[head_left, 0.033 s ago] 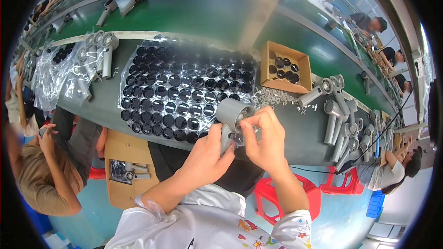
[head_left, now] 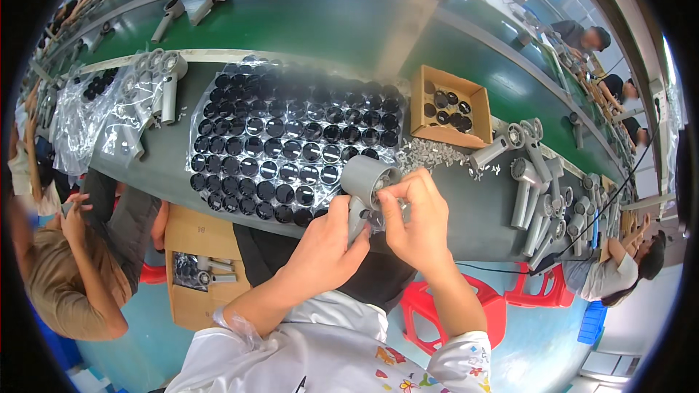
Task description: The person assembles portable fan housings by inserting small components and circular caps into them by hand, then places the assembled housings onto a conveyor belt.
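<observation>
A grey handheld fan (head_left: pixel 364 175) is held up over the near edge of the bench, its round head tilted with the open side toward the right. My left hand (head_left: pixel 326 240) is wrapped round its handle, just below the head. With thumb and forefinger pinched together, my right hand (head_left: pixel 415 211) reaches to the open side of the head. Whatever lies between those fingertips is too small or hidden to make out. Behind the fan lies a clear plastic sheet of black round caps (head_left: pixel 291 149) in rows.
Small pale pieces (head_left: pixel 433 154) lie scattered beside an open cardboard box (head_left: pixel 428 127) with black caps. More grey fans (head_left: pixel 535 182) are piled at the right. Plastic bags (head_left: pixel 91 120) lie at the left. A green conveyor belt (head_left: pixel 306 29) runs behind; a seated person (head_left: pixel 76 269) is at my left.
</observation>
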Tool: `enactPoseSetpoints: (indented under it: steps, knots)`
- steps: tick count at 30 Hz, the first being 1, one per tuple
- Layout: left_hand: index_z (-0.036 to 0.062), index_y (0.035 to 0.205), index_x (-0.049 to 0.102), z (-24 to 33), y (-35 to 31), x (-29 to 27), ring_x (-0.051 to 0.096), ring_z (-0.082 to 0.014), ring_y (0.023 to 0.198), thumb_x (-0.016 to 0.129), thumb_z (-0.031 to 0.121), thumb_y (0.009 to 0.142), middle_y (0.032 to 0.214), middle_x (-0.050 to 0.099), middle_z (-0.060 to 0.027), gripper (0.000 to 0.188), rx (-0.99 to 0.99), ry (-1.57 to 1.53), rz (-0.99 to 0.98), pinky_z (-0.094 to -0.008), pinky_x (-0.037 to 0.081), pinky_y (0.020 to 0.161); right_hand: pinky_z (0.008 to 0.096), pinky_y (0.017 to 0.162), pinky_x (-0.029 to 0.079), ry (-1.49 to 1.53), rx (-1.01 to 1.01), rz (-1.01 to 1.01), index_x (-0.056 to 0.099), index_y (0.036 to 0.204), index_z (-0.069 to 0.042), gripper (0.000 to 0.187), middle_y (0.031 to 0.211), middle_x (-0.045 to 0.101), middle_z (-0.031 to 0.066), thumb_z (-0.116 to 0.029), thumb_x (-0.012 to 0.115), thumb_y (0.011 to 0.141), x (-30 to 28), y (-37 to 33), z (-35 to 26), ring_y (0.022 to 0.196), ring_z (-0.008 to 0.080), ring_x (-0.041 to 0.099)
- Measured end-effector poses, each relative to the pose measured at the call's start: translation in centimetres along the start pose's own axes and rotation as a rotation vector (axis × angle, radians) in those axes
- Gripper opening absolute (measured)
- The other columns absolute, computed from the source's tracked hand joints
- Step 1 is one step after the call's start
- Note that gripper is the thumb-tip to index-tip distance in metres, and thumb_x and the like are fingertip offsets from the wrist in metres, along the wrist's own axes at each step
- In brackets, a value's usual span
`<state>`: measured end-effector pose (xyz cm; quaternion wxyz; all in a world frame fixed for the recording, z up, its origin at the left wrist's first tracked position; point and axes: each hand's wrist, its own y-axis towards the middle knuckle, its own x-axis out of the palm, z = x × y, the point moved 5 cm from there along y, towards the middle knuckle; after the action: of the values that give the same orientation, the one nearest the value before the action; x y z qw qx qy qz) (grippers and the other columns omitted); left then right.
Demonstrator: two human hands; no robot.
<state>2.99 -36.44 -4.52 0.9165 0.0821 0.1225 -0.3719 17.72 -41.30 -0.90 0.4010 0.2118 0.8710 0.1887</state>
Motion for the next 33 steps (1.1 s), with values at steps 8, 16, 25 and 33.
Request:
enactPoseSetpoints:
  steps: [8, 16, 25, 33]
  knots:
    - [-0.0093, 0.121, 0.041, -0.2, 0.2, 0.0, 0.067, -0.0530, 0.082, 0.065, 0.007, 0.095, 0.086, 0.065, -0.0319, 0.039, -0.004, 0.058, 0.027, -0.0549, 0.052, 0.068, 0.0415, 0.060, 0.052, -0.104, -0.035, 0.066, 0.061, 0.093, -0.003, 0.018, 0.088, 0.059, 0.0129, -0.005, 0.079, 0.088, 0.8, 0.1, -0.2, 0.070, 0.0325, 0.064]
    - [-0.0056, 0.122, 0.045, -0.1, 0.0, -0.3, 0.072, -0.0445, 0.078, 0.067, 0.011, 0.096, 0.085, 0.070, -0.0250, 0.038, -0.029, -0.038, 0.025, -0.0482, 0.054, 0.067, 0.0381, 0.059, 0.052, -0.048, -0.073, 0.069, 0.067, 0.093, -0.004, 0.014, 0.088, 0.061, 0.0108, -0.005, 0.080, 0.087, 0.2, 0.4, -0.2, 0.070, 0.0289, 0.065]
    - [-0.0054, 0.120, 0.045, 0.0, 0.2, -0.7, 0.072, -0.0449, 0.077, 0.067, 0.011, 0.096, 0.084, 0.069, -0.0250, 0.036, -0.045, -0.044, -0.001, -0.0481, 0.054, 0.066, 0.0359, 0.058, 0.052, 0.024, -0.110, 0.099, 0.070, 0.095, -0.004, 0.013, 0.084, 0.062, 0.0102, -0.004, 0.080, 0.087, -0.1, 0.5, -0.1, 0.068, 0.0261, 0.064]
    - [-0.0032, 0.120, 0.049, -0.1, 0.1, -0.9, 0.074, -0.0398, 0.079, 0.069, 0.012, 0.096, 0.085, 0.072, -0.0210, 0.035, 0.000, -0.024, 0.037, -0.0436, 0.055, 0.068, 0.0359, 0.057, 0.051, 0.027, -0.127, 0.099, 0.070, 0.095, -0.004, 0.014, 0.083, 0.062, 0.0102, -0.003, 0.081, 0.086, 0.0, 0.6, -0.2, 0.066, 0.0257, 0.062]
